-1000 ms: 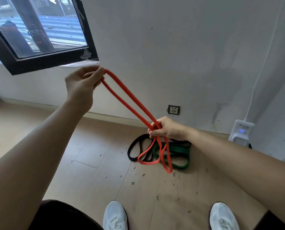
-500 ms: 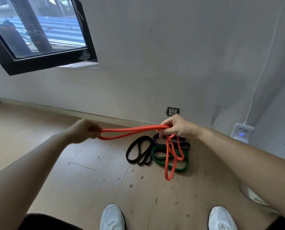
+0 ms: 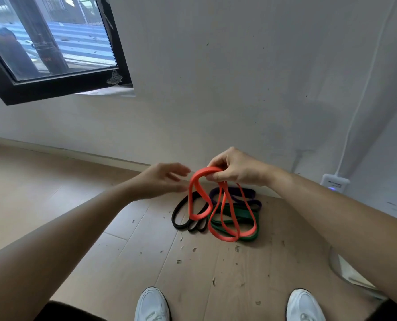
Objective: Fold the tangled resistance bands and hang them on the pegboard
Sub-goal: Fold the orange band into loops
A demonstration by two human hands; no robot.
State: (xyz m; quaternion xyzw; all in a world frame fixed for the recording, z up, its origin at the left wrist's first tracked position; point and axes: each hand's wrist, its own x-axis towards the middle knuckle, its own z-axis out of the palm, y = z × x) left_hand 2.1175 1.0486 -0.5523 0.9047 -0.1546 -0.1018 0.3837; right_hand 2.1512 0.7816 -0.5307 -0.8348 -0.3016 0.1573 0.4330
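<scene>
Right hand [image 3: 236, 169] pinches the folded orange band [image 3: 216, 205]; left hand [image 3: 162, 179] open beside it; three bands (black, purple, green) lie below, unfolded; nothing hung.

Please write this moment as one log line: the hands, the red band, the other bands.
right hand: holds folded red band | left hand: open, beside it | black band, green band, purple band: on floor | pegboard: not visible
</scene>
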